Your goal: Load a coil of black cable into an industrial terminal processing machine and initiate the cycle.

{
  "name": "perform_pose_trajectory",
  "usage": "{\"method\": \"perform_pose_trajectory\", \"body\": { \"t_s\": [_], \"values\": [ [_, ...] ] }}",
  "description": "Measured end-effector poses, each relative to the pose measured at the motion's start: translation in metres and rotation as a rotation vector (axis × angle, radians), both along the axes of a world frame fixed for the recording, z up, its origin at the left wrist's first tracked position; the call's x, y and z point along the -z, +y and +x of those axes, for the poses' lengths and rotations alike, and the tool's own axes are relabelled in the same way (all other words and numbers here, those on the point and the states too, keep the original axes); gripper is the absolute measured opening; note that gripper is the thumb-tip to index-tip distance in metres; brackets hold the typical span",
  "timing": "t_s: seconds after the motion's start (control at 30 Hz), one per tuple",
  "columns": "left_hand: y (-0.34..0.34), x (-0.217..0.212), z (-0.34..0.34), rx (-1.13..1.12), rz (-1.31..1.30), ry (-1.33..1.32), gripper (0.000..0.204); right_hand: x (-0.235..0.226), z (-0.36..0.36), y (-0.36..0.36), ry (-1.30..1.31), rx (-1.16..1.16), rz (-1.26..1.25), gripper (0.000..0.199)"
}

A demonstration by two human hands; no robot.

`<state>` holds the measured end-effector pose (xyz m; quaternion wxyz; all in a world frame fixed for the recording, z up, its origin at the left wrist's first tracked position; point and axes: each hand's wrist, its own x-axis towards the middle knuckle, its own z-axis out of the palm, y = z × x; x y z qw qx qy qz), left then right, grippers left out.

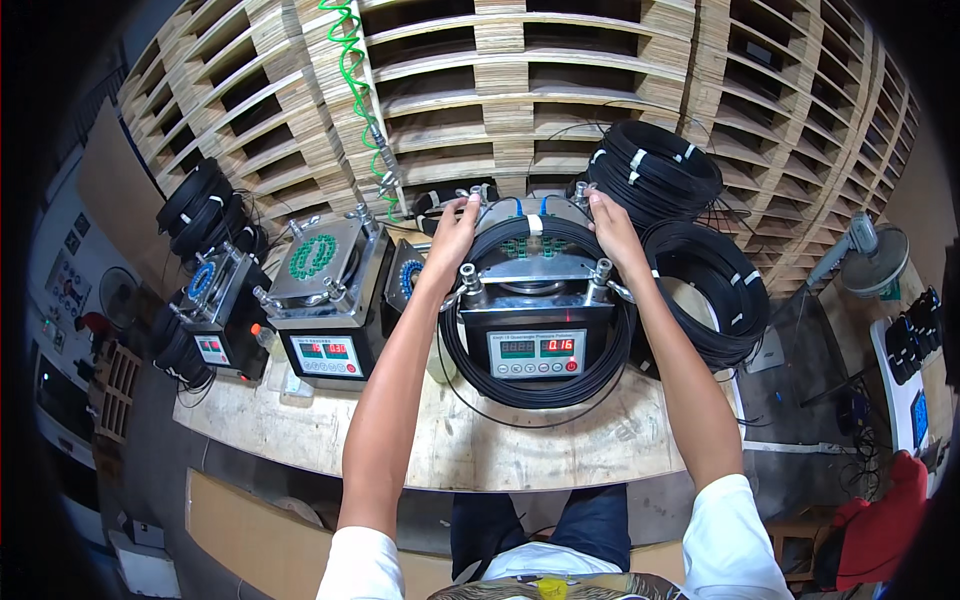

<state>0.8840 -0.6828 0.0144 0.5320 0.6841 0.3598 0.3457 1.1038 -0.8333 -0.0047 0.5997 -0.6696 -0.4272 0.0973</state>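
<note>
One black cable coil [545, 393] loops around one metal-topped machine [535, 318], its upper arc between the hands and its lower arc hanging between the forearms; the left hand [455, 238] and right hand [614, 232] are apart, each at one rear post; I cannot tell whether either grips; two machines [330, 352] with lit displays stand leftward; two coil piles [712, 290] sit rightward.

- A pale, marked wooden worktop [560, 455]
- On it, a central machine [537, 355] with a lit front panel
- Left of that, a silver-topped machine [325, 357], then a smaller machine [213, 347]
- Near the right end, a black cable coil [738, 325]
</note>
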Motion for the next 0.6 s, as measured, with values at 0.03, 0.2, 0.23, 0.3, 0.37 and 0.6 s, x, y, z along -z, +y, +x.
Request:
{"method": "perform_pose_trajectory", "body": {
  "t_s": [0.03, 0.2, 0.23, 0.3, 0.37, 0.6],
  "values": [
    [0.000, 0.000, 0.000, 0.001, 0.000, -0.001, 0.074, 0.000, 0.000, 0.000, 0.045, -0.028, 0.028, 0.048],
    [-0.006, -0.006, 0.002, 0.005, 0.012, 0.002, 0.078, 0.004, 0.013, 0.000, -0.012, -0.064, 0.064, 0.051],
    [-0.007, -0.007, 0.000, 0.002, 0.012, 0.004, 0.078, 0.004, 0.010, 0.001, 0.047, -0.072, 0.051, 0.053],
    [-0.009, -0.009, -0.004, -0.015, 0.021, 0.014, 0.081, 0.002, 0.002, 0.003, 0.109, -0.083, 0.037, 0.055],
    [-0.010, -0.010, -0.004, -0.005, 0.019, 0.007, 0.082, 0.003, 0.002, 0.005, 0.126, -0.045, 0.055, 0.060],
    [-0.013, -0.014, -0.002, 0.035, 0.047, 0.034, 0.086, 0.011, 0.010, 0.009, 0.030, 0.048, 0.056, 0.064]
  ]
}}
